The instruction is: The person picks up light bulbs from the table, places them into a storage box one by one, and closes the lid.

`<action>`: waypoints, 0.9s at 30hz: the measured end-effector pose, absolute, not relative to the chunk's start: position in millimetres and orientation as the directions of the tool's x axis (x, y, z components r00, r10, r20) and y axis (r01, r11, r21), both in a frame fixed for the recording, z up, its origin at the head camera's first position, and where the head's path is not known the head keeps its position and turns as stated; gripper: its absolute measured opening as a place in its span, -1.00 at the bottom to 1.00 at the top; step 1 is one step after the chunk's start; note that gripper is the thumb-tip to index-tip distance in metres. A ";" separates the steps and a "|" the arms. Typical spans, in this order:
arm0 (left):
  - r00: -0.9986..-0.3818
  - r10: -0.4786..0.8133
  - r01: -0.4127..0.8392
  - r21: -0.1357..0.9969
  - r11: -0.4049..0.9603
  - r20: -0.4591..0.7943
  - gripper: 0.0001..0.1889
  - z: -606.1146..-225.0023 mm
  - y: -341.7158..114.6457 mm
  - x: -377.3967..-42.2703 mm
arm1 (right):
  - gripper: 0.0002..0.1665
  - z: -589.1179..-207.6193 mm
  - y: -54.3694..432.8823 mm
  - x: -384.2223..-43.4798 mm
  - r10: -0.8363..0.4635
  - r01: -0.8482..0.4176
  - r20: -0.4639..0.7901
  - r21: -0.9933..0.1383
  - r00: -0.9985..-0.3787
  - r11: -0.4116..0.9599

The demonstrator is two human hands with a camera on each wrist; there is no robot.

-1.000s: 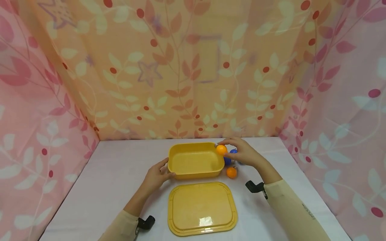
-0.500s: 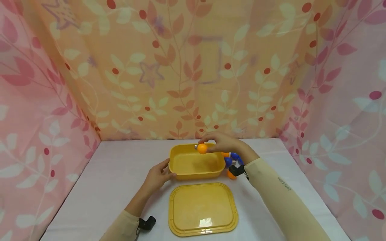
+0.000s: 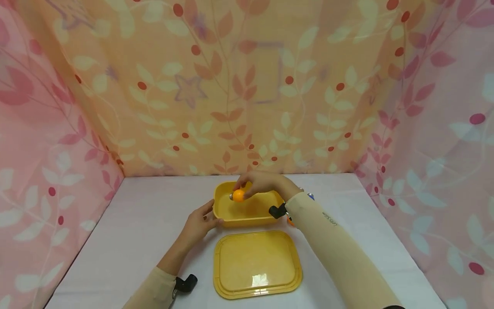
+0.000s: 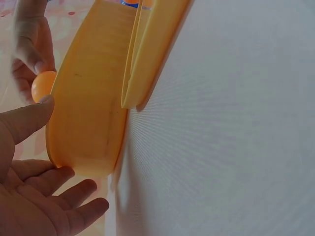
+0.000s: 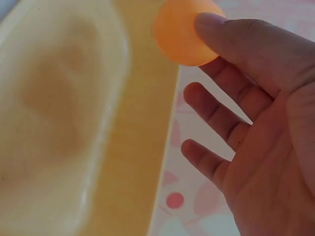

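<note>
My right hand (image 3: 263,181) pinches an orange light bulb (image 3: 239,195) with a silver base between thumb and fingers. It is over the left half of a yellow plastic box (image 3: 247,222), with the silver base pointing left. In the right wrist view the thumb (image 5: 231,37) presses on the bulb's round side, and the other fingers are spread. My left hand (image 3: 196,225) touches the box at its left end. Seen from the left wrist, the thumb lies at the rim and the loosely extended fingers (image 4: 49,182) are at the end wall.
A yellow lid (image 3: 256,264) lies flat on the white table (image 3: 127,240), in front of the box. Right of the box, mostly hidden by my right forearm, are another orange bulb (image 3: 290,221) and a blue one (image 3: 311,196). Patterned curtains (image 3: 231,86) enclose the table.
My right hand has carried the orange bulb leftward, from the box's right rim to above its left half. The left hand stays at the box's left end.
</note>
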State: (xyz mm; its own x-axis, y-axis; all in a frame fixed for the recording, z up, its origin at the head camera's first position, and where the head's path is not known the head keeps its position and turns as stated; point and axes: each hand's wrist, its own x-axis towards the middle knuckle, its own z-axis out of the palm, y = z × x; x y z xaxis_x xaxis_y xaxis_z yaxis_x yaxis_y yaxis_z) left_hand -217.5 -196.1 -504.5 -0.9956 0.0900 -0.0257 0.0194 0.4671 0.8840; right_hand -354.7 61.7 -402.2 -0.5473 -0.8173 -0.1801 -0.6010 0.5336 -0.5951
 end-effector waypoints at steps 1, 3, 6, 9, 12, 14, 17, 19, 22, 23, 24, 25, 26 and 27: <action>-0.996 0.091 0.023 0.883 0.469 -0.022 -0.11 -503.8 -196.5 -217.5 | -0.58 -404.8 57.7 -355.1 -0.825 -0.603 -0.186 -0.600 -0.533 0.525; -0.995 0.095 0.030 0.880 0.473 -0.017 -0.13 -501.5 -197.5 -217.5 | -0.56 -409.3 50.3 -356.3 -0.839 -0.609 -0.202 -0.605 -0.505 0.512; -0.994 0.107 0.040 0.881 0.471 -0.012 -0.13 -498.5 -198.0 -218.7 | -0.54 -416.6 40.5 -359.1 -0.854 -0.617 -0.218 -0.610 -0.472 0.497; -0.994 0.106 0.045 0.882 0.470 -0.006 -0.14 -498.6 -197.8 -219.7 | -0.54 -425.0 31.7 -360.1 -0.867 -0.622 -0.230 -0.618 -0.442 0.481; -0.994 0.106 0.040 0.882 0.469 -0.011 -0.13 -501.4 -197.2 -218.7 | -0.55 -433.5 26.9 -357.6 -0.865 -0.610 -0.268 -0.621 -0.425 0.492; -0.994 0.104 0.035 0.885 0.464 -0.015 -0.12 -503.1 -196.9 -218.8 | -0.55 -434.7 25.7 -354.1 -0.856 -0.599 -0.294 -0.618 -0.424 0.509; -0.994 0.106 0.037 0.892 0.452 -0.013 -0.12 -503.9 -196.4 -219.7 | -0.54 -434.6 26.9 -350.8 -0.846 -0.582 -0.306 -0.621 -0.437 0.525; -0.994 0.108 0.048 0.892 0.450 -0.001 -0.13 -503.9 -196.4 -219.8 | -0.54 -434.0 29.2 -349.5 -0.845 -0.580 -0.285 -0.626 -0.452 0.521; -0.994 0.108 0.049 0.887 0.459 -0.001 -0.13 -503.5 -196.8 -219.4 | -0.56 -432.1 34.3 -347.1 -0.845 -0.587 -0.244 -0.628 -0.476 0.512; -0.994 0.108 0.049 0.885 0.463 -0.002 -0.13 -503.7 -197.1 -219.1 | -0.56 -431.3 36.4 -346.5 -0.844 -0.589 -0.231 -0.628 -0.484 0.509; -0.994 0.111 0.050 0.883 0.467 -0.002 -0.13 -503.7 -197.4 -218.9 | -0.56 -429.9 38.6 -345.5 -0.843 -0.599 -0.218 -0.618 -0.493 0.510; -0.994 0.111 0.048 0.883 0.467 -0.005 -0.13 -503.5 -197.7 -218.7 | -0.56 -428.0 40.9 -344.5 -0.842 -0.606 -0.204 -0.612 -0.500 0.508; -0.994 0.112 0.050 0.883 0.466 -0.003 -0.13 -503.3 -198.0 -218.6 | -0.56 -425.2 43.5 -343.2 -0.839 -0.612 -0.191 -0.605 -0.510 0.510; -0.994 0.112 0.052 0.884 0.464 -0.001 -0.13 -503.2 -198.2 -218.7 | -0.57 -422.9 46.0 -342.3 -0.836 -0.619 -0.176 -0.597 -0.519 0.510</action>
State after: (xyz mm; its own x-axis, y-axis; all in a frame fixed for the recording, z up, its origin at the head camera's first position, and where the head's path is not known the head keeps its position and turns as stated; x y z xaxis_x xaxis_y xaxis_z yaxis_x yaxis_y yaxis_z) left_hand -218.7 -198.2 -503.2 -0.9937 0.1122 -0.0008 0.0517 0.4639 0.8844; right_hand -342.3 46.0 -422.9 -0.5194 -0.8362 -0.1762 -0.6192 0.5103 -0.5968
